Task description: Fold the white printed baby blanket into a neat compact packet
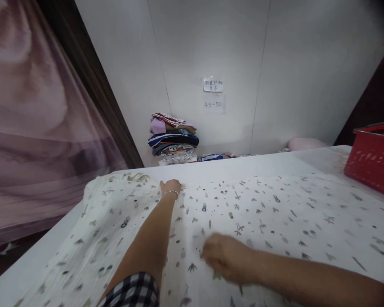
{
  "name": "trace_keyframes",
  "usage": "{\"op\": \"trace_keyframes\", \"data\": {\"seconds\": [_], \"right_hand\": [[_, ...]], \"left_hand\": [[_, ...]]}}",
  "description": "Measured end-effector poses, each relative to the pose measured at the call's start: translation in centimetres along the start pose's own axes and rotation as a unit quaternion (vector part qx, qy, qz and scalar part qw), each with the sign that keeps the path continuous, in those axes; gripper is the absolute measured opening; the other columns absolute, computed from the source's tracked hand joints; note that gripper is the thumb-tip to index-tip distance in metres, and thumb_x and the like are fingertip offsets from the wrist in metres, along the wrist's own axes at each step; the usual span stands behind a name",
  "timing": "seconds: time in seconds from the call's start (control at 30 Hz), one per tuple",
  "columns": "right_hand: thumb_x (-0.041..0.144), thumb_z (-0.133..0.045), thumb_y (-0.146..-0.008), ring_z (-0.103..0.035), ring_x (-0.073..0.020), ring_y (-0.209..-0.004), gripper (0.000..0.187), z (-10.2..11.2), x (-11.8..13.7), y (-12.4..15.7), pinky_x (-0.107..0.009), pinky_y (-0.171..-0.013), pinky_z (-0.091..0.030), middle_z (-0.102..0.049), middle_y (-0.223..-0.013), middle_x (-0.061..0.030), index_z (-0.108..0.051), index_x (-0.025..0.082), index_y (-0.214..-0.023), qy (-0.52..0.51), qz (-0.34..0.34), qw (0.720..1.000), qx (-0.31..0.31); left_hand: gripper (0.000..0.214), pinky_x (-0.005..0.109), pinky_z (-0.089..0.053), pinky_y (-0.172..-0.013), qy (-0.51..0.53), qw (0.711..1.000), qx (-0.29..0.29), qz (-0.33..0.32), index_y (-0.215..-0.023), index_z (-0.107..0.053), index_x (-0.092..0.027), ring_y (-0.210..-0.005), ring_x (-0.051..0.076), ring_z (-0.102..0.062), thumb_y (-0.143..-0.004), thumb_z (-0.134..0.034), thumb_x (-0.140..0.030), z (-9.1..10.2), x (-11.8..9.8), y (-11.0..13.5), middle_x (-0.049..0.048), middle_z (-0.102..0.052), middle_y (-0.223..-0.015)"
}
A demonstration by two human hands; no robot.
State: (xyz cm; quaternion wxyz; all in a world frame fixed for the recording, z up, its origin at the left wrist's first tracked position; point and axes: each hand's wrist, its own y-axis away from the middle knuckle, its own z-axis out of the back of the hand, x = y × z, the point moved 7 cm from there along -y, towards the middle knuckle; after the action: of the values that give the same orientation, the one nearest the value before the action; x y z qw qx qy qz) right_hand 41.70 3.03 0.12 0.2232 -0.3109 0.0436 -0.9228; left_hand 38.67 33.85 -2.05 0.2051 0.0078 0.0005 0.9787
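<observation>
A thin white cloth [256, 221] printed with small leaves, starfish and dots is spread over the table. At its far edge, my left hand [171, 186] has its fingers closed on the fabric, the thumb out to the left. A bracelet circles that wrist. My right hand [224, 256] is over the nearer middle of the cloth, fingers curled in and blurred by motion; whatever they hold is hidden. Between the hands a straight crease or overlapping edge runs toward me. The left part of the cloth lies rumpled, with a bunched far corner.
A red plastic basket [373, 157] stands on the white table [211, 168] at the far right. Behind the table is a stack of folded fabrics [174, 138] against the wall. A pink curtain [28, 128] hangs at the left. Handwritten paper labels [213, 104] are on the wall.
</observation>
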Motion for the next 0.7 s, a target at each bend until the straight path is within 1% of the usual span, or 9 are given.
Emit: {"op": "trace_keyframes", "data": {"seconds": [0.1,0.17,0.27,0.33,0.37,0.43,0.5,0.6,0.7], "right_hand": [[0.031,-0.045,-0.085,-0.046,-0.0251,-0.107,0.030,0.8,-3.3,-6.0,-0.040,-0.091,-0.038,-0.057,-0.111,-0.0132,-0.062,0.014,-0.102,0.088,-0.088,0.991,-0.045],[0.043,-0.046,-0.083,-0.042,-0.0322,-0.114,0.041,-2.2,-3.5,-7.9,-0.048,-0.093,-0.034,-0.054,-0.118,-0.0163,-0.061,0.013,-0.106,0.126,-0.118,0.985,-0.024],[0.053,-0.048,-0.078,-0.030,-0.0347,-0.126,0.055,-9.6,-0.1,-7.1,-0.051,-0.099,-0.030,-0.039,-0.138,-0.0117,-0.050,0.020,-0.123,0.142,-0.021,0.989,0.028],[0.042,-0.036,-0.087,-0.037,-0.0223,-0.124,0.036,-13.2,2.4,-5.6,-0.041,-0.098,-0.036,-0.045,-0.134,0.0051,-0.047,0.038,-0.122,0.123,0.069,0.987,0.071],[0.039,-0.032,-0.089,-0.039,-0.0180,-0.123,0.035,-13.7,3.0,-5.1,-0.037,-0.098,-0.038,-0.047,-0.132,0.0090,-0.045,0.043,-0.121,0.112,0.103,0.985,0.081],[0.043,-0.034,-0.088,-0.035,-0.0181,-0.126,0.036,-12.2,2.9,-5.2,-0.038,-0.103,-0.032,-0.045,-0.134,0.0071,-0.045,0.040,-0.122,0.105,0.132,0.983,0.077],[0.053,-0.044,-0.082,-0.026,-0.0278,-0.130,0.053,-8.7,0.7,-6.6,-0.048,-0.108,-0.018,-0.039,-0.139,-0.0077,-0.047,0.023,-0.126,0.118,0.057,0.991,0.025],[0.050,-0.035,-0.088,-0.017,-0.0360,-0.132,0.062,-6.2,-2.5,-7.1,-0.054,-0.104,-0.018,-0.024,-0.143,-0.0205,-0.040,0.008,-0.132,0.122,-0.081,0.989,-0.008],[0.047,-0.029,-0.091,-0.018,-0.0281,-0.133,0.054,-9.4,-0.3,-5.2,-0.046,-0.108,-0.016,-0.023,-0.146,-0.0078,-0.030,0.022,-0.139,0.094,0.061,0.992,0.058]], "left_hand": [[0.025,0.052,-0.016,-0.100,0.005,1.000,0.004,-0.006,-0.085,-0.066,-0.025,-0.097,0.023,-0.058,-0.074,-0.044,-0.024,0.1,0.4,-0.1,0.0072,-0.069,-0.098],[0.024,0.052,-0.018,-0.100,0.006,1.000,0.007,-0.006,-0.085,-0.066,-0.025,-0.098,0.024,-0.058,-0.074,-0.045,-0.027,0.1,0.7,-0.2,0.0072,-0.068,-0.098],[0.024,0.053,-0.018,-0.099,0.011,1.000,0.011,-0.010,-0.087,-0.066,-0.028,-0.096,0.024,-0.059,-0.076,-0.046,-0.032,0.0,0.9,-0.5,0.0068,-0.069,-0.096],[0.025,0.053,-0.018,-0.098,0.017,1.000,0.013,-0.016,-0.089,-0.066,-0.029,-0.094,0.024,-0.060,-0.076,-0.046,-0.035,-0.1,0.8,-0.7,0.0068,-0.069,-0.094],[0.026,0.053,-0.019,-0.097,0.021,1.000,0.015,-0.018,-0.090,-0.066,-0.029,-0.093,0.024,-0.060,-0.077,-0.046,-0.037,-0.1,0.8,-0.8,0.0070,-0.069,-0.092],[0.027,0.052,-0.022,-0.096,0.026,0.999,0.019,-0.021,-0.092,-0.066,-0.029,-0.090,0.023,-0.061,-0.077,-0.046,-0.039,-0.2,0.8,-0.8,0.0074,-0.070,-0.089],[0.029,0.051,-0.024,-0.094,0.028,0.999,0.022,-0.022,-0.093,-0.066,-0.028,-0.089,0.023,-0.061,-0.077,-0.045,-0.041,-0.2,0.8,-0.9,0.0078,-0.070,-0.089],[0.031,0.051,-0.025,-0.094,0.026,0.999,0.022,-0.020,-0.095,-0.066,-0.028,-0.088,0.022,-0.061,-0.078,-0.044,-0.041,-0.4,0.9,-1.2,0.0080,-0.070,-0.089],[0.029,0.052,-0.022,-0.096,0.021,0.999,0.016,-0.021,-0.095,-0.065,-0.029,-0.088,0.022,-0.061,-0.078,-0.044,-0.039,-0.6,1.2,-1.6,0.0063,-0.070,-0.089]]}}
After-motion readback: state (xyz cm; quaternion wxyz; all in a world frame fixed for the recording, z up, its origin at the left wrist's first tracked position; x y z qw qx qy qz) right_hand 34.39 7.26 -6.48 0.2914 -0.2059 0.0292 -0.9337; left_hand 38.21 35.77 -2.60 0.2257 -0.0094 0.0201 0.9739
